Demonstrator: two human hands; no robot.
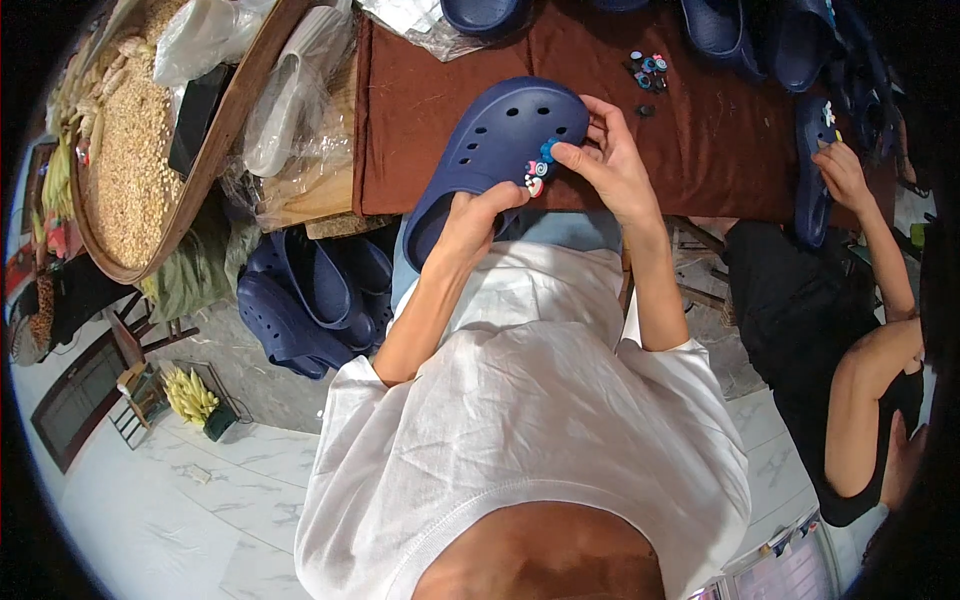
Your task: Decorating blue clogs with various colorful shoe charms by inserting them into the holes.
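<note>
A navy blue foam clog (495,120) with round holes is held up over the front edge of the table, toe away from me. My left hand (468,222) grips its near side, thumb beside the lowest of a few colourful shoe charms (536,178) set in the clog. On the toe's right side, my right hand (618,165) has its thumb against a blue charm (547,150), while its fingers curl behind the toe. Its fingertips under the clog are hidden. A small pile of loose charms (648,70) lies on the brown cloth farther back.
A brown cloth (740,140) covers the table. More navy clogs (715,30) line its far side, and several (310,300) hang at lower left. A basket of corn kernels (130,180) stands left, near plastic-wrapped things (300,100). At right, another person's hand (845,175) holds a clog.
</note>
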